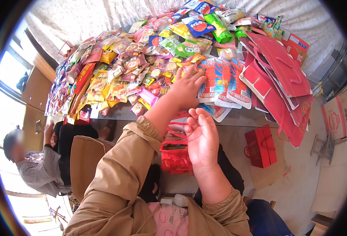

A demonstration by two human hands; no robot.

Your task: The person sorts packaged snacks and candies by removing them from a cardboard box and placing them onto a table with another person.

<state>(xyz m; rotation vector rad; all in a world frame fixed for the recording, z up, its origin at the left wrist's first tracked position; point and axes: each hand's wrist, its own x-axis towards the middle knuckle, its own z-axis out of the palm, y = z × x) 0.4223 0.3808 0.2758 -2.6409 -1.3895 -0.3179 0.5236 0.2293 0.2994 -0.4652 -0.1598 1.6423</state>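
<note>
My left hand (188,88) reaches over the heap of packaged snacks, fingers spread and back turned up. Its fingertips lie over small wrapped sweets (161,70), so contact is hard to tell. Just right of it are blue-and-red snack pouches (215,81). Lower and nearer me, my right hand (202,137) is held palm up with its fingers loosely curled and nothing visible in it. Beneath the hands, between my legs, a red gift bag (176,157) stands with something partly visible inside.
Stacked red folded gift bags (279,76) overhang the table edge at right. A red box with handles (260,146) stands on the floor below. At left, a seated person (40,165) is near a cardboard box (86,159). A wooden stool (323,147) stands far right.
</note>
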